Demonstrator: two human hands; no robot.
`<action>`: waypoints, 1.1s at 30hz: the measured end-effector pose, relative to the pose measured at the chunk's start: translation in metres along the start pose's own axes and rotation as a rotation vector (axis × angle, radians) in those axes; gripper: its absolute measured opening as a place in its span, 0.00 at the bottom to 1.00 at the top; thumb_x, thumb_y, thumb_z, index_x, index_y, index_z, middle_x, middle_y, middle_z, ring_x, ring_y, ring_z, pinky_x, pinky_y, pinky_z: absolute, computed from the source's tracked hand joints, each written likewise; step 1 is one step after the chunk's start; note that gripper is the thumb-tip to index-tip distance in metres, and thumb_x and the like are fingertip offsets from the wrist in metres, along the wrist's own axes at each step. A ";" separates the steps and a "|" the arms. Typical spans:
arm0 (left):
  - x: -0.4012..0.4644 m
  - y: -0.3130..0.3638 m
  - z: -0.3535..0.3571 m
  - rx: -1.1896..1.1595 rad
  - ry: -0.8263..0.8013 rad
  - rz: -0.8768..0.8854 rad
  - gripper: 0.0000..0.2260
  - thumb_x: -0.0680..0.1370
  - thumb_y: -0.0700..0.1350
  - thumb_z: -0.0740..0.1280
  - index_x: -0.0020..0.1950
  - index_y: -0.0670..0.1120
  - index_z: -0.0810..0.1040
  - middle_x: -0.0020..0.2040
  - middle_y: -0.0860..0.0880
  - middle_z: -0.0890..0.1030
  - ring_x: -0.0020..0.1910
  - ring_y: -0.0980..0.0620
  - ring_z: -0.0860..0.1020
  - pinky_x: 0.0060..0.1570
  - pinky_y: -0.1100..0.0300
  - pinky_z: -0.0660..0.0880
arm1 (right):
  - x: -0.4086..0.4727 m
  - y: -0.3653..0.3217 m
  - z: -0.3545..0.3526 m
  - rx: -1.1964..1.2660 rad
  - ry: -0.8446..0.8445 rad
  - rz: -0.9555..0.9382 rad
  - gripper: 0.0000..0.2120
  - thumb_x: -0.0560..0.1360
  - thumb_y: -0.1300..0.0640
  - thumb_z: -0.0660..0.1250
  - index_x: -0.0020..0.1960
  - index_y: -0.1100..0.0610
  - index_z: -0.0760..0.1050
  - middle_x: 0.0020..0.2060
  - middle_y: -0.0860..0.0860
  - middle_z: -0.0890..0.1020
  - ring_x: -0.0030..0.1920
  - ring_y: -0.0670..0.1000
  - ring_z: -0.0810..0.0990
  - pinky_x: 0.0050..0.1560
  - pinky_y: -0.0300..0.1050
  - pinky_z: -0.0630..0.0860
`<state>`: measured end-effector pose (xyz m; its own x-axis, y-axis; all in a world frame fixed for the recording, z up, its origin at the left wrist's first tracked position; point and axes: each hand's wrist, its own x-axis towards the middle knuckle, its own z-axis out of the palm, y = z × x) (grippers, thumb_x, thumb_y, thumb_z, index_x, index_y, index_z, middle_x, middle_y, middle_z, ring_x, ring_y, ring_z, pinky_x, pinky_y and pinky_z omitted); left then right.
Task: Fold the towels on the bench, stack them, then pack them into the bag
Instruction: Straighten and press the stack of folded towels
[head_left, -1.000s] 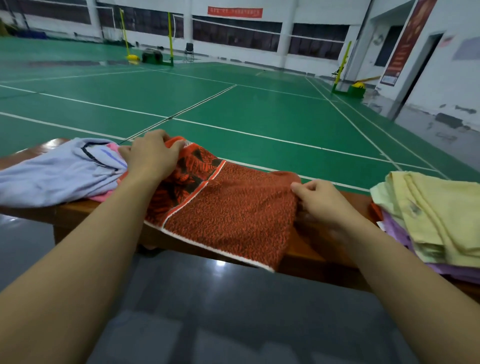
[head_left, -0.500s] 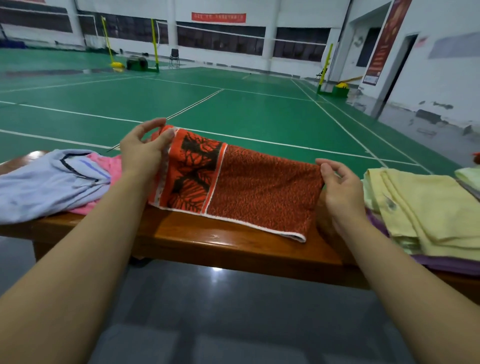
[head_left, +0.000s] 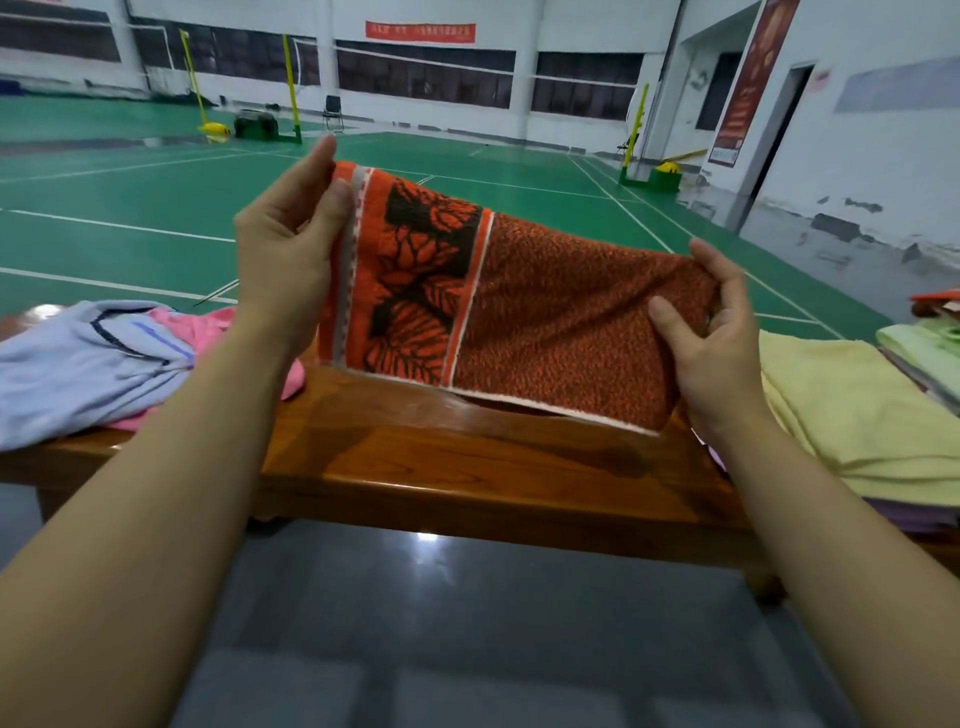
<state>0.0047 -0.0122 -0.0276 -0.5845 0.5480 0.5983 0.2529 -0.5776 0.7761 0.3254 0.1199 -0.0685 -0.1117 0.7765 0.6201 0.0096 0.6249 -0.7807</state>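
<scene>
An orange towel (head_left: 545, 322) with a dark leaf band hangs stretched above the wooden bench (head_left: 467, 467), folded in half lengthwise. My left hand (head_left: 291, 244) pinches its left end between thumb and fingers. My right hand (head_left: 711, 332) pinches its right end. The towel's lower edge hangs just over the bench top. To the right lies a stack of folded towels, a yellow one (head_left: 852, 410) on top and a purple one (head_left: 914, 514) beneath. At the left, a light blue towel (head_left: 78, 364) and a pink towel (head_left: 208, 327) lie unfolded. No bag is in view.
A green folded towel (head_left: 924, 343) and something orange (head_left: 935, 299) sit at the far right edge. Beyond the bench spreads a green badminton court with net posts (head_left: 291, 88). Grey floor lies between me and the bench.
Both hands have lifted the orange towel off the bench, raising it and pulling it taut. The view has tilted to show more of the stack at the right.
</scene>
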 end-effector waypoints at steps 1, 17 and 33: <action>-0.001 -0.001 0.001 0.037 -0.024 -0.002 0.21 0.80 0.43 0.70 0.74 0.46 0.74 0.64 0.51 0.82 0.64 0.54 0.80 0.65 0.52 0.77 | -0.001 0.002 -0.001 -0.021 -0.021 0.004 0.28 0.76 0.56 0.73 0.72 0.41 0.69 0.68 0.53 0.76 0.67 0.50 0.77 0.69 0.54 0.74; -0.020 -0.069 -0.011 0.990 -0.642 -0.450 0.27 0.80 0.46 0.70 0.79 0.46 0.66 0.73 0.42 0.73 0.68 0.45 0.74 0.68 0.56 0.67 | -0.025 0.028 0.001 -0.612 -0.368 0.435 0.35 0.72 0.54 0.78 0.75 0.52 0.68 0.71 0.54 0.74 0.68 0.54 0.74 0.68 0.47 0.69; -0.075 -0.077 0.064 1.289 -1.117 -0.237 0.27 0.84 0.64 0.44 0.82 0.59 0.47 0.83 0.52 0.41 0.82 0.50 0.41 0.78 0.42 0.40 | -0.014 0.012 -0.009 -0.741 -0.552 0.641 0.07 0.77 0.58 0.73 0.55 0.53 0.83 0.55 0.50 0.82 0.55 0.51 0.79 0.61 0.47 0.75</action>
<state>0.0790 0.0296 -0.1194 -0.0613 0.9883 -0.1399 0.9811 0.0854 0.1734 0.3364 0.1173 -0.0852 -0.2967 0.9444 -0.1416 0.7912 0.1600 -0.5903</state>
